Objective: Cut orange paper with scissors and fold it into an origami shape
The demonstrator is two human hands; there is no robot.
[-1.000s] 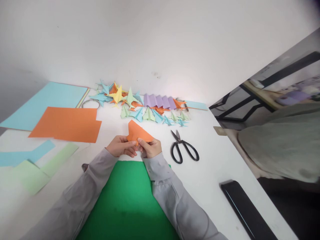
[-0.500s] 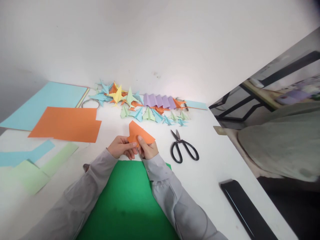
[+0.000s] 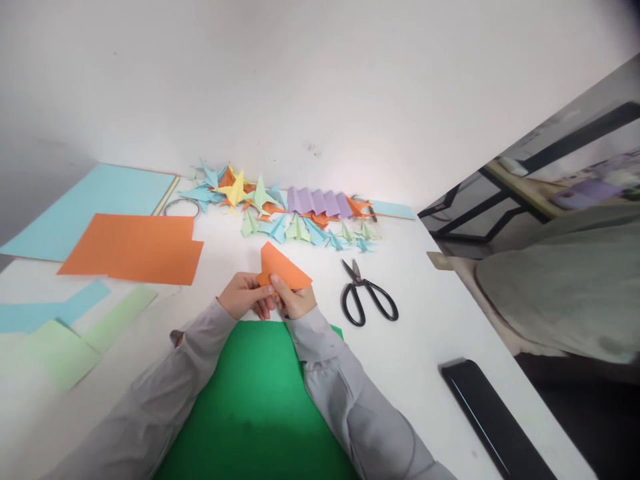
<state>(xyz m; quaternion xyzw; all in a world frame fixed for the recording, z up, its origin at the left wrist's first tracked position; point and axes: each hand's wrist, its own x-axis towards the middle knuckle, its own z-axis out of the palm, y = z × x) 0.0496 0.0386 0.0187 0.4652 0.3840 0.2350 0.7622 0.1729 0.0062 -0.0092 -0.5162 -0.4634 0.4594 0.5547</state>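
Observation:
Both hands hold one folded piece of orange paper [image 3: 284,265] above the far edge of a green sheet [image 3: 255,387]. My left hand [image 3: 245,295] pinches its lower left corner between thumb and fingers. My right hand [image 3: 296,300] grips the lower edge, its thumb pressed on the front face near the left thumb. The fingers behind the paper are partly hidden. To the right of my hands lies a pair of black-handled scissors [image 3: 357,290], blades slightly apart and pointing away from me.
Folded paper shapes [image 3: 235,191] and a purple pleated strip [image 3: 317,202] line the wall. Orange sheets [image 3: 135,250], a blue sheet [image 3: 115,187] and green offcuts [image 3: 65,353] lie left. At right are a black case [image 3: 495,413] and a person's sleeve [image 3: 560,280].
The orange paper has tilted slightly and shifted a little right. My right thumb has slid left along it, closer to the left thumb. The other things stay put.

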